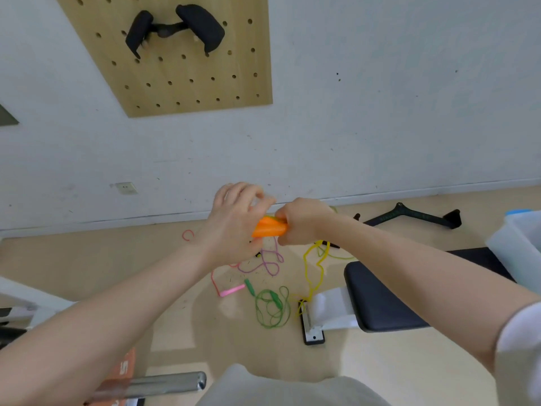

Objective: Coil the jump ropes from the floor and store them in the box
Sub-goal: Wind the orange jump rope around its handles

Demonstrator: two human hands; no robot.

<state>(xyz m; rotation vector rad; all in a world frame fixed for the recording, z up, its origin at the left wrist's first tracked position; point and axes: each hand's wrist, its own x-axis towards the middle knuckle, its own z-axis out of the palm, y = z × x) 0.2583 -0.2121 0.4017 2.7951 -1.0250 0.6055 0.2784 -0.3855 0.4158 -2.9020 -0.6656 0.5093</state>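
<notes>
Right hand [298,221] gripping orange handles [269,227]; left hand [234,221] curled there too, apparently pinching yellow rope [313,268].

bright, even indoor light – soft shadows, slight blur throughout, wide-angle bending at the edges.

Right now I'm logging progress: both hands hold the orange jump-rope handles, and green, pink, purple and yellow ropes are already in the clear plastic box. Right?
Not quite. In the head view both hands, left hand and right hand, do grip the orange jump-rope handles, but the green rope, pink rope, purple rope and yellow rope lie on the floor, not in the clear plastic box.
</notes>
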